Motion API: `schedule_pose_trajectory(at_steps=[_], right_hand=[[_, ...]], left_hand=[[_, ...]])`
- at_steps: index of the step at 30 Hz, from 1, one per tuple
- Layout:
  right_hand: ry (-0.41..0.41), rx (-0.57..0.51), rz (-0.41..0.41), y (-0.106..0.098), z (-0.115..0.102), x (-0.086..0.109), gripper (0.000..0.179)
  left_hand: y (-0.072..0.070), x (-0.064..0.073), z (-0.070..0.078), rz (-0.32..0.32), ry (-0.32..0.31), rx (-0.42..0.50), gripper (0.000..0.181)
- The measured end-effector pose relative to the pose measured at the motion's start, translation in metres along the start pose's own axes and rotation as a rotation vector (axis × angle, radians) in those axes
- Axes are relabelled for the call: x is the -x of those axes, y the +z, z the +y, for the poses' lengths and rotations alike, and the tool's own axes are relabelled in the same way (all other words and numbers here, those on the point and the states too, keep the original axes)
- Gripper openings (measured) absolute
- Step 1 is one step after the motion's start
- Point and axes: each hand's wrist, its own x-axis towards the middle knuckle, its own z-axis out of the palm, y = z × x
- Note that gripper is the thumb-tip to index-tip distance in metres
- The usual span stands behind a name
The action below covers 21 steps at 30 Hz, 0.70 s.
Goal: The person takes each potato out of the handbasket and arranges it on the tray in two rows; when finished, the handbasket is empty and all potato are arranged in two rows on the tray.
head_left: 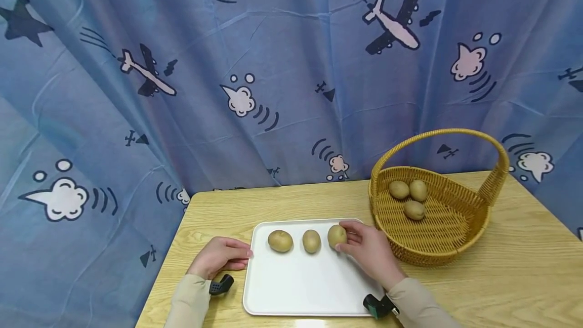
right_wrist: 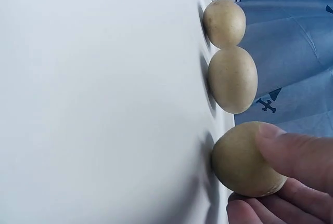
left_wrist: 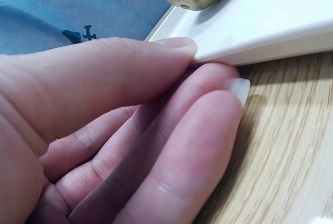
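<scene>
A white rectangular tray [head_left: 305, 287] lies on the table with three potatoes in a row along its far side. My right hand [head_left: 372, 253] holds the rightmost potato [head_left: 336, 237] between thumb and fingers; in the right wrist view that potato [right_wrist: 244, 159] sits low over the tray's surface. The middle potato [head_left: 311, 241] and the left potato [head_left: 280, 241] rest untouched. At the tray's left edge, my left hand [head_left: 222, 257] pinches the rim, thumb on top and fingertips below, as the left wrist view shows.
A wicker basket [head_left: 437, 254] with a tall arched handle stands right of the tray, close to my right hand, with three potatoes [head_left: 414, 210] inside. The wooden table [head_left: 524, 267] ends at a blue patterned curtain [head_left: 282, 65] behind. Black wrist cameras [head_left: 221, 285] sit on both wrists.
</scene>
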Motion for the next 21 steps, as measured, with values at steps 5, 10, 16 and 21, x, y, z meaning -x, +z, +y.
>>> schedule_pose_trajectory(at_steps=[5,10,16,21], right_hand=[[0.034,0.041,0.006,-0.0019,0.0002,-0.0004,0.057],[0.032,0.127,0.005,-0.0047,-0.0002,0.001,0.062],[-0.001,0.216,0.013,-0.0063,-0.0016,0.003,0.059],[-0.011,0.237,0.023,-0.0054,-0.0023,0.0018,0.057]], left_hand=[[-0.0001,0.0001,-0.0004,-0.002,-0.001,0.002,0.039],[-0.0001,0.0005,-0.0011,0.002,-0.008,0.005,0.04],[0.0005,0.0012,0.001,0.004,-0.007,0.008,0.039],[0.0009,0.002,0.0019,0.002,-0.002,0.008,0.038]])
